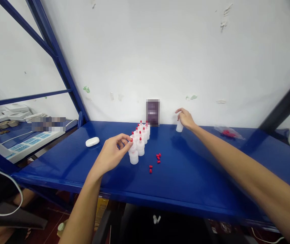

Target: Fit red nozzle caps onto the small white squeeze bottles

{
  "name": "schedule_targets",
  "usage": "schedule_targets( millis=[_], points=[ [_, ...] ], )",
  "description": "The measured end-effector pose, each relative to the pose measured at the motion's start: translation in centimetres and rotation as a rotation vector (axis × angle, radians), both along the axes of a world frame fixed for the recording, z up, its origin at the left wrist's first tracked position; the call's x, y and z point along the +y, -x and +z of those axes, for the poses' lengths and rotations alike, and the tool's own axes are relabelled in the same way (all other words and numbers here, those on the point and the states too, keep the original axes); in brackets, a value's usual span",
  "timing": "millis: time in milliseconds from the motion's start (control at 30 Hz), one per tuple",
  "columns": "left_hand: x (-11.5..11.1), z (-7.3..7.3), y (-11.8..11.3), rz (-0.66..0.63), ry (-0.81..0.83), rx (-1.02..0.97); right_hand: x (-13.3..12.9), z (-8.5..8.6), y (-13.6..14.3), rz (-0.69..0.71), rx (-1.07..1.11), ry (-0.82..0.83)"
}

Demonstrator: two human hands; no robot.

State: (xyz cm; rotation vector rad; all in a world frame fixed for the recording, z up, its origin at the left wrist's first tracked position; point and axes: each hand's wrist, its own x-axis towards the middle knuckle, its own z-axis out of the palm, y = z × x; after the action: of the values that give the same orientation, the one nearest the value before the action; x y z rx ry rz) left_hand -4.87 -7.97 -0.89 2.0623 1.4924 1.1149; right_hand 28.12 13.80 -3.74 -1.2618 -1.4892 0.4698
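My left hand (116, 149) is closed in a pinch, thumb and forefinger at a small red cap (131, 140) on the nozzle of the nearest white squeeze bottle (134, 158). Behind it stand several more white bottles (140, 148) with red-tipped nozzles, grouped upright in rows running toward the wall. Over to the right, my right hand (185, 118) reaches far back, its fingers curled around the upper part of a single white bottle (179, 127). The hand hides that bottle's top. Several loose red caps (158, 157) lie on the blue table (185, 169) between my hands.
A clear bag with red caps (228, 133) lies at the right. A white earbud case (92, 141) rests at the left, near a power strip (30, 144). A blurred dark box (152, 113) stands against the wall. Blue frame posts (58, 64) rise at the left.
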Motion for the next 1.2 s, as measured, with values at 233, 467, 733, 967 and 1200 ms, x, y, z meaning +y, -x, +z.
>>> schedule_targets(
  millis=[233,467,733,967,1200],
  points=[
    [-0.4,0.1,-0.4,-0.04,0.022,-0.025,0.1,-1.6,-0.3,0.1,0.129,0.057],
    [-0.9,0.3,-0.5,-0.064,0.071,0.063,-2.1,-2.8,-0.7,0.228,0.362,0.124],
    [-0.9,0.2,0.0,0.054,0.017,0.19,-7.7,-2.9,0.3,0.359,0.478,0.221],
    [-2.8,1.5,-0.9,0.066,-0.111,0.119,-12.0,-2.7,2.5,0.507,0.501,0.272],
    [-3.9,0.1,-3.6,-0.331,0.229,0.399,-14.2,-2.9,3.5,0.626,0.371,0.276]
  ],
)
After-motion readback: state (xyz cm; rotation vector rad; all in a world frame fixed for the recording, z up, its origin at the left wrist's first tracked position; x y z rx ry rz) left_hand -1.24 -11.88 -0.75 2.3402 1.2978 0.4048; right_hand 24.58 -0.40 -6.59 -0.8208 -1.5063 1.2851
